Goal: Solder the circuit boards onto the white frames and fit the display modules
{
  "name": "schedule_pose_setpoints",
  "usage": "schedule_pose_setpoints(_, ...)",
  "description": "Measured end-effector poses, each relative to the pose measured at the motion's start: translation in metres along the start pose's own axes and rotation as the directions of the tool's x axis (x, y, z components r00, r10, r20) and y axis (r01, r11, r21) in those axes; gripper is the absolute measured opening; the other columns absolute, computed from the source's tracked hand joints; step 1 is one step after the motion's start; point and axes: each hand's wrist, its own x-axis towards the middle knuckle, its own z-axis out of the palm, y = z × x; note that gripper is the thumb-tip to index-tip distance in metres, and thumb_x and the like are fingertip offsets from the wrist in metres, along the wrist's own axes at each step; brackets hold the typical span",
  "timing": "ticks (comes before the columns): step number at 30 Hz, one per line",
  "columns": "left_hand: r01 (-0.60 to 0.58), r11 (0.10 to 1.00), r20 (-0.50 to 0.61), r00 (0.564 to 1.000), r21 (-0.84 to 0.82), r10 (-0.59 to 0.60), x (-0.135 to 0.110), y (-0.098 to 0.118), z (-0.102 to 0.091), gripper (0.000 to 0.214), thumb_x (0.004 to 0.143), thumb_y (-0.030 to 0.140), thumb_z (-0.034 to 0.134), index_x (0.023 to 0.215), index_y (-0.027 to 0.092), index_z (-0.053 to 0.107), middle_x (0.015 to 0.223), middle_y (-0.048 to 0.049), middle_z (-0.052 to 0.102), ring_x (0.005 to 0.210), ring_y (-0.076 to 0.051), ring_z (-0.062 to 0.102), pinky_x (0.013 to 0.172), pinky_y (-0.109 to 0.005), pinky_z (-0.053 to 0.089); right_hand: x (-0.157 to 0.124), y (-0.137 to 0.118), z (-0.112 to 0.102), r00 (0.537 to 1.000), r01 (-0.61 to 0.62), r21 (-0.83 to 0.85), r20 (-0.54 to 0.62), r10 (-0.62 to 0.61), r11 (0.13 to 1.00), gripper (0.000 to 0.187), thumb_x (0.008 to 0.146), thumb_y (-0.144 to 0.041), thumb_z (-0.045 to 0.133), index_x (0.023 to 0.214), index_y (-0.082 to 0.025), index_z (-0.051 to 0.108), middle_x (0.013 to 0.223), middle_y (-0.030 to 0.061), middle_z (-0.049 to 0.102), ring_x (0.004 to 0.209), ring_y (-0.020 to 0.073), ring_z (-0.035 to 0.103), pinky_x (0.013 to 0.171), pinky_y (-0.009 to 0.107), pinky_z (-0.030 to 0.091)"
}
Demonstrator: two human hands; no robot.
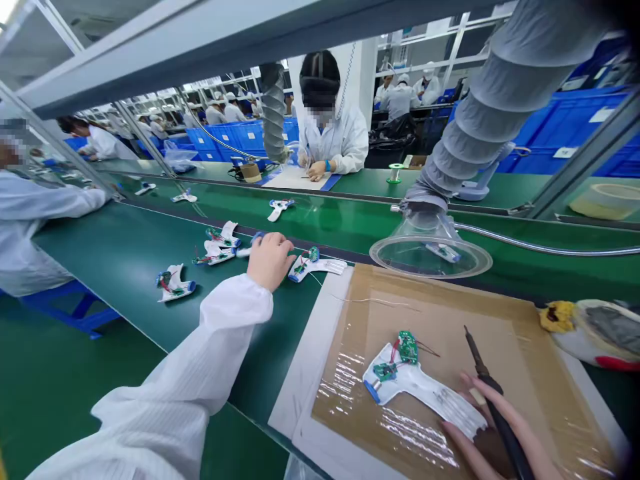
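My left hand [270, 259], in a white sleeve, reaches out over the green conveyor belt [125, 247] and closes on a white plastic part with a blue tip [246, 251]. Another white part with a green circuit board [316, 265] lies just right of that hand. My right hand [493, 430] holds a black soldering iron [487, 387] at the lower right, its fingers also resting on a white housing with green circuit boards and red wires [415, 377]. That housing lies on a brown work mat [450, 313] covered with clear tape.
Several more white parts lie on the belt [174, 283]. A clear fume hood on a grey hose [431, 250] hangs over the mat's far edge. A solder sponge holder [595, 330] sits at the right. A person in white [327, 133] works opposite; another sits at the left [30, 213].
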Motion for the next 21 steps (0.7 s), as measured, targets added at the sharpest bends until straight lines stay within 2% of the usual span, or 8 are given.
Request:
schedule_pose_setpoints(3,-0.157,0.986,0.119,0.979,-0.060,0.163,-0.004,0.032,0.026,0.011,0.098,0.019,0.063,0.101,0.016,0.073,0.113,-0.0124,0.071,0.113,-0.032,0.066,0.094,-0.045,0.054,0.001,-0.019,-0.009,0.997,-0.071,-0.074,0.019,0.073,0.995,0.069,0.096,-0.061,0.062,0.154,-0.027,0.049,0.140,0.0066,0.070,0.101,0.0277,0.079,0.078,0.031,0.068)
schedule_pose_setpoints(6,-0.326,0.929,0.211,0.909,-0.177,0.359,-0.011,0.072,0.052,0.010,0.099,0.027,0.068,0.104,0.021,0.074,0.108,-0.0045,0.074,0.108,-0.024,0.070,0.091,-0.033,0.057,0.002,-0.023,-0.011,0.996,-0.083,-0.067,0.011,0.084,0.994,0.066,0.095,-0.058,0.065,0.152,-0.026,0.051,0.139,0.0077,0.070,0.103,0.0277,0.079,0.082,0.032,0.068)
schedule_pose_setpoints(8,-0.395,0.886,0.214,0.869,-0.242,0.446,-0.016,0.096,0.067,0.018,0.100,0.033,0.068,0.113,0.021,0.072,0.114,-0.0048,0.074,0.109,-0.022,0.070,0.093,-0.032,0.057,0.004,-0.021,-0.012,0.996,-0.088,-0.058,0.023,0.089,0.994,0.065,0.094,-0.054,0.068,0.151,-0.027,0.051,0.134,0.0073,0.073,0.102,0.0269,0.079,0.083,0.032,0.068)
schedule_pose_setpoints(11,-0.447,0.839,0.174,0.841,-0.309,0.512,-0.019,0.123,0.086,0.030,0.102,0.036,0.064,0.128,0.019,0.067,0.125,-0.0096,0.070,0.114,-0.026,0.066,0.095,-0.037,0.057,0.008,-0.019,-0.018,0.996,-0.079,-0.042,0.028,0.080,0.996,0.065,0.094,-0.055,0.069,0.151,-0.028,0.051,0.132,0.0064,0.074,0.095,0.0238,0.081,0.080,0.031,0.069)
schedule_pose_setpoints(14,-0.468,0.802,0.141,0.825,-0.372,0.547,-0.015,0.136,0.097,0.019,0.104,0.027,0.060,0.115,0.017,0.072,0.111,-0.0101,0.072,0.107,-0.026,0.067,0.089,-0.037,0.058,0.015,-0.026,-0.025,0.991,-0.122,0.004,0.062,0.121,0.993,0.063,0.095,-0.051,0.070,0.151,-0.029,0.050,0.137,0.0063,0.072,0.104,0.0239,0.079,0.089,0.032,0.068)
schedule_pose_setpoints(16,-0.463,0.778,0.112,0.826,-0.424,0.552,-0.013,0.137,0.098,0.020,0.106,0.023,0.055,0.106,0.016,0.074,0.102,-0.0094,0.072,0.098,-0.024,0.069,0.084,-0.035,0.059,0.022,-0.031,-0.027,0.982,-0.163,0.040,0.103,0.158,0.986,0.062,0.096,-0.044,0.071,0.152,-0.030,0.048,0.141,0.0061,0.069,0.113,0.0242,0.076,0.097,0.035,0.065)
schedule_pose_setpoints(18,-0.449,0.750,0.069,0.835,-0.486,0.545,-0.015,0.133,0.093,0.023,0.108,0.022,0.051,0.113,0.017,0.073,0.103,-0.0083,0.072,0.095,-0.020,0.070,0.085,-0.033,0.059,0.030,-0.035,-0.026,0.980,-0.162,0.090,0.132,0.150,0.983,0.062,0.096,-0.039,0.071,0.153,-0.031,0.046,0.143,0.0058,0.068,0.115,0.0235,0.075,0.103,0.037,0.063)
schedule_pose_setpoints(21,-0.465,0.628,-0.097,0.843,-0.624,0.529,-0.026,0.129,0.079,0.023,0.107,0.019,0.054,0.122,0.018,0.071,0.106,-0.0068,0.072,0.094,-0.016,0.070,0.085,-0.029,0.059,0.044,-0.037,-0.020,0.980,-0.124,0.144,0.173,0.099,0.982,0.059,0.097,-0.037,0.071,0.150,-0.032,0.048,0.142,0.0051,0.068,0.115,0.0226,0.075,0.104,0.038,0.062)
